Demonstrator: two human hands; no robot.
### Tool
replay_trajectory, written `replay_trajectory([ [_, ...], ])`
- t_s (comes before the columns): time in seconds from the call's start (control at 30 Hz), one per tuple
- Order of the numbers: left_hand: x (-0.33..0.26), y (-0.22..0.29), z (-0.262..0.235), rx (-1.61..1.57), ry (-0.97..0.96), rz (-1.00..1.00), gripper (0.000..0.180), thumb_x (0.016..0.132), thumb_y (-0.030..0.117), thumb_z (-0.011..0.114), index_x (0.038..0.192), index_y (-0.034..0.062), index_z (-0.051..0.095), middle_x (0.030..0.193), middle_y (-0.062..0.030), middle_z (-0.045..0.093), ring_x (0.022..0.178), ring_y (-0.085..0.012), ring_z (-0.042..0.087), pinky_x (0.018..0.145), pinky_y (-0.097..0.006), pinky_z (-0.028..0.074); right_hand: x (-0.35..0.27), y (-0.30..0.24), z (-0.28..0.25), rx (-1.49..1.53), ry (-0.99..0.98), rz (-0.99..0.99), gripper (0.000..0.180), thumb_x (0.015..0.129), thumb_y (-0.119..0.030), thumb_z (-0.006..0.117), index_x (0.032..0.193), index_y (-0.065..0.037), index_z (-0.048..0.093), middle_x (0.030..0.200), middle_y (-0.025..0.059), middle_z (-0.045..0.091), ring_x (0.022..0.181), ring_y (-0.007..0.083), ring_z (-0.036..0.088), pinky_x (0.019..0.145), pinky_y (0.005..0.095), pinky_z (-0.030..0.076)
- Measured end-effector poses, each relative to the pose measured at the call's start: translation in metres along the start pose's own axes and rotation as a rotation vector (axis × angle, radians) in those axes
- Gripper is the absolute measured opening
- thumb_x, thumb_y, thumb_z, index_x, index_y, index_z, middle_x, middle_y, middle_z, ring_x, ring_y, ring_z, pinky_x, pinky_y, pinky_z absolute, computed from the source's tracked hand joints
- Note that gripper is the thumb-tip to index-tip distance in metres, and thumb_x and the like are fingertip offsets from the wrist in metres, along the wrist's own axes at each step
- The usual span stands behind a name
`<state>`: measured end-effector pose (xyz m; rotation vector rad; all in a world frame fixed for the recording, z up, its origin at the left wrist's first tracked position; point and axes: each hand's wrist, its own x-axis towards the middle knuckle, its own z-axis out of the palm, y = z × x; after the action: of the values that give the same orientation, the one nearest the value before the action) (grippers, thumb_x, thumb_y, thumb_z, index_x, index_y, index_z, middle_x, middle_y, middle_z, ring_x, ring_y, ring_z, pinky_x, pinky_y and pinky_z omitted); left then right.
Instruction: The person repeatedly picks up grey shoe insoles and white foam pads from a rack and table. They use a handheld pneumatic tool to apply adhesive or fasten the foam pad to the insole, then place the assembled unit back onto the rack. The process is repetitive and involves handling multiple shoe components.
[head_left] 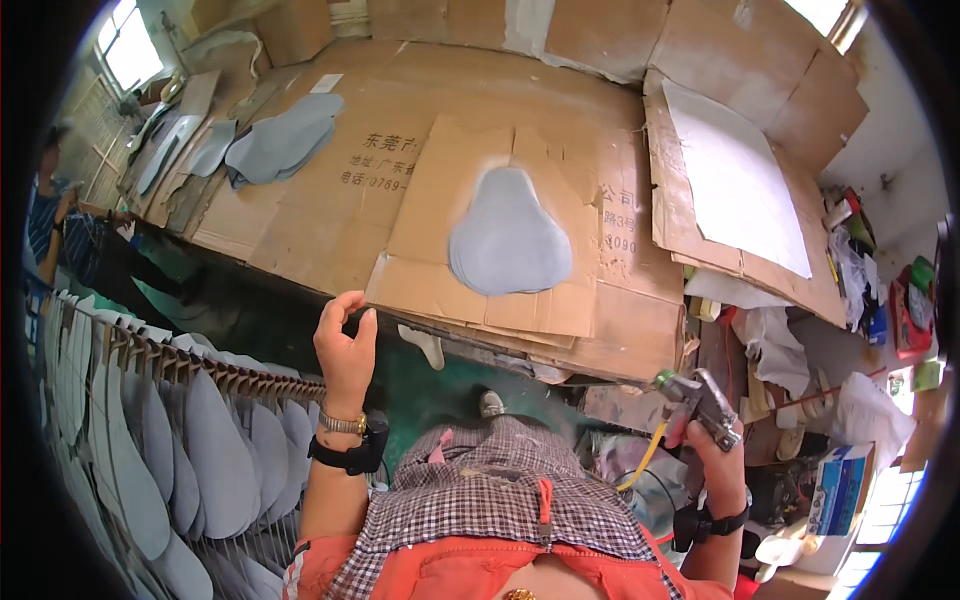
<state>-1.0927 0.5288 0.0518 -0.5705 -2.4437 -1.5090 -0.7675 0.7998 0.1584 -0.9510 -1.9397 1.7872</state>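
Fingers (350,305) of the left hand (345,345) are seen curled loosely with thumb and forefinger slightly apart, raised in front of the near edge of the cardboard-covered workbench (330,215); nothing is held in them, and whether the fingertips touch the cardboard edge cannot be told from this angle. A gold wristwatch (342,424) and a black wrist strap (350,457) are worn on that arm. The right hand (712,450) is closed around a metal spray gun (700,398), with a yellow hose (645,458) running down from it; the fingers are wrapped on the handle, though the trigger finger is largely hidden behind the gun body. The grey pear-shaped sole piece (508,243) lies flat on a sheet of cardboard near the middle of the bench, ringed by a pale halo, well apart from both hands. A pile of similar grey sole pieces (283,140) is seen farther left on the bench. At lower left, a wire rack of hanging grey insoles (180,440) is partly cut off by the dark rim. Another person (55,215) at the far left is only partly visible, probably standing by the bench end. Clutter at right is too small to identify.
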Motion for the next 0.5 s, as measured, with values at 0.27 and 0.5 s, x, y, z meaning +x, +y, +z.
replay_trajectory([
  [0.27,-0.010,-0.042,0.006,-0.039,-0.081,-0.062,0.021,0.076,0.002,0.064,0.097,-0.0006,0.061,0.088,-0.0101,0.063,0.081,-0.0197,0.059,0.075,-0.031,0.048,0.018,-0.008,0.052,0.053,0.018,-0.106,0.028,0.086,-0.019,0.061,0.104,0.002,0.055,0.079,0.0069,0.062,0.072,0.0158,0.060,0.068,0.0288,0.049],
  [0.5,-0.013,-0.088,0.015,-0.046,-0.100,-0.182,0.019,0.076,0.003,0.065,0.095,-0.0011,0.062,0.086,-0.0099,0.064,0.076,-0.0183,0.060,0.073,-0.030,0.049,0.017,-0.009,0.027,-0.009,0.118,-0.102,0.024,0.088,-0.017,0.061,0.103,0.002,0.057,0.078,0.0045,0.061,0.070,0.0128,0.058,0.067,0.0272,0.047],
])
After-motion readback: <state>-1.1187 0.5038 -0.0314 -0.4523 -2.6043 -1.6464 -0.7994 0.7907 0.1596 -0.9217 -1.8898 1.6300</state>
